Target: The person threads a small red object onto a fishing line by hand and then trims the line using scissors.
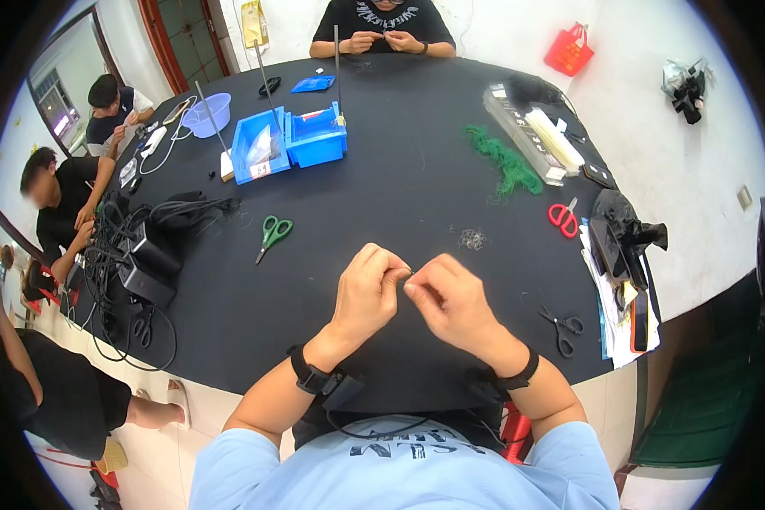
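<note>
Both hands meet over the near half of the black tabletop [365, 204], fingertips nearly touching. The left hand [365, 289] has its thumb and forefinger pressed together, pinching a tiny dark piece [411, 273]; the right hand [452, 302], its fingers curled in, pinches at the same piece from the other side. The piece sits between the two sets of fingertips, too small and too covered to identify. A black band circles each wrist. Just beyond the right hand lies a loose tangle of fine dark strands [473, 239]. Green-handled scissors [274, 233] rest beyond the left hand and to its left, while dark scissors [563, 328] lie to the right of the right forearm and red-handled scissors [563, 219] farther off on that side. Beyond the red pair spreads a heap of green thread [506, 161], beside a long clear box [527, 140]. Toward the far left stand two blue bins [317, 151], side by side, with a pale purple basin [208, 119] past them. Black cables [115, 229] pile up at the left edge around dark boxes [144, 265]. Across the tabletop, a co-worker [386, 21] in black brings both hands together.
</note>
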The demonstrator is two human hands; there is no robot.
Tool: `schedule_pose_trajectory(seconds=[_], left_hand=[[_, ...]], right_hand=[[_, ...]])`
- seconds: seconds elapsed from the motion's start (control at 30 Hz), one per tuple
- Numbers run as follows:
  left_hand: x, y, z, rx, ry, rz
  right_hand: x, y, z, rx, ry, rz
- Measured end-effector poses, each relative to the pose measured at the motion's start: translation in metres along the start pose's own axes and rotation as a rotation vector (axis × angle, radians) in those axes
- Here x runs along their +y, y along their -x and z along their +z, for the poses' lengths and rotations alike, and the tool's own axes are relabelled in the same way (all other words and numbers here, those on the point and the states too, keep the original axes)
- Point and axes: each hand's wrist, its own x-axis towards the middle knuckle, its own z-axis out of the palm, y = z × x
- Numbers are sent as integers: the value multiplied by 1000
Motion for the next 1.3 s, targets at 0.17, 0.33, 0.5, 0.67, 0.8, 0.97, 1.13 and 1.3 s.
schedule_pose_trajectory(seconds=[0.17, 0.33, 0.5, 0.67, 0.8, 0.97, 1.13, 1.3], left_hand=[[3, -2, -2, -103, 70, 75], [10, 1, -3, -98, 170, -46], [8, 1, -2, 5, 233, -123], [-3, 5, -2, -60, 381, -271], [2, 1, -2, -41, 579, -398], [-2, 1, 2, 12, 527, -402], [-2, 4, 4, -38, 522, -424], [2, 3, 3, -89, 556, -474]], right_hand=[[17, -8, -3, 169, -65, 151], [39, -4, 3, 74, -320, 351], [34, 0, 11, -94, -620, 572], [32, 2, 17, -126, -714, 570], [34, 1, 21, 57, -520, 436], [30, -2, 15, 167, -269, 185], [29, -1, 17, 180, -317, 282], [32, -1, 16, 221, -350, 315]])
